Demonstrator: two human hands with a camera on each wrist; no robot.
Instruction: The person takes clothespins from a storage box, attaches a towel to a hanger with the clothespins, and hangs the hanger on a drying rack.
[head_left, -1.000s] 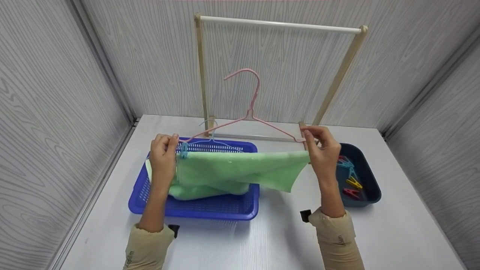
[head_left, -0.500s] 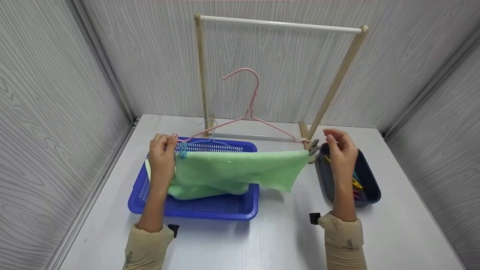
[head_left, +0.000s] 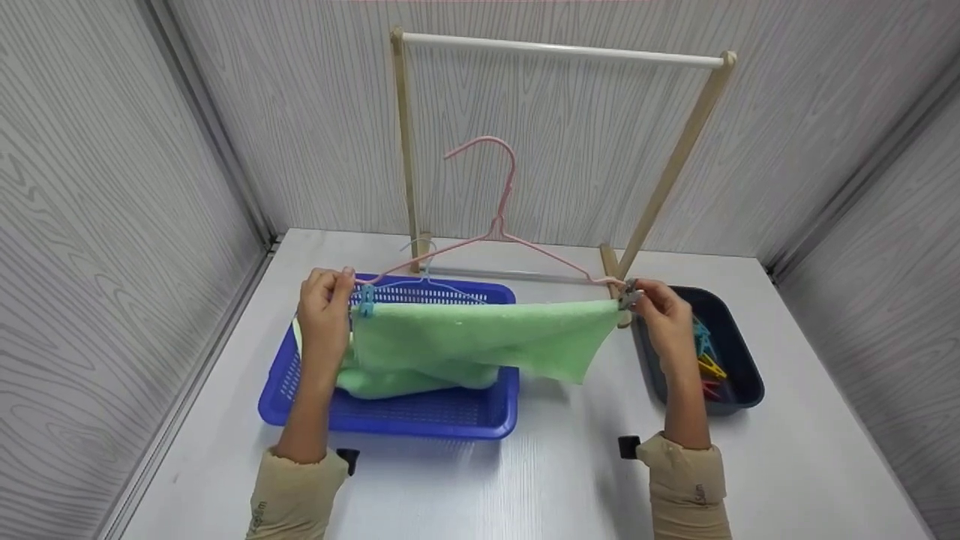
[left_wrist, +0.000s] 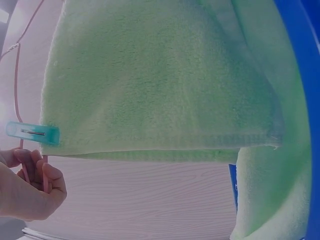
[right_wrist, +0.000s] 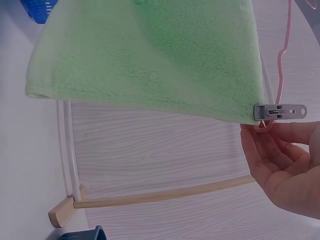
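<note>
A pink hanger (head_left: 498, 219) is held up with its hook on top, a folded light green towel (head_left: 487, 330) draped along its bottom bar. My left hand (head_left: 324, 304) grips the hanger's left end, just beside a blue clothespin (left_wrist: 33, 133) clamped on the towel's corner. At the opposite end, a grey clothespin (right_wrist: 280, 112) clamps the other corner to the bar. My right hand (head_left: 666, 321) pinches the hanger's looped end right by that clothespin, as the right wrist view shows.
Below the towel stands a blue basket (head_left: 420, 427) with more green cloth and a light blue hanger (head_left: 426, 279). To the right, a dark bin (head_left: 746, 375) holds several coloured clothespins (head_left: 711, 366). Behind rises a wooden rack with a white rod (head_left: 562, 49).
My right hand drew back from the right corner, revealing the grey clothespin there, then came back in to pinch the hanger's end. The left hand has kept its grip.
</note>
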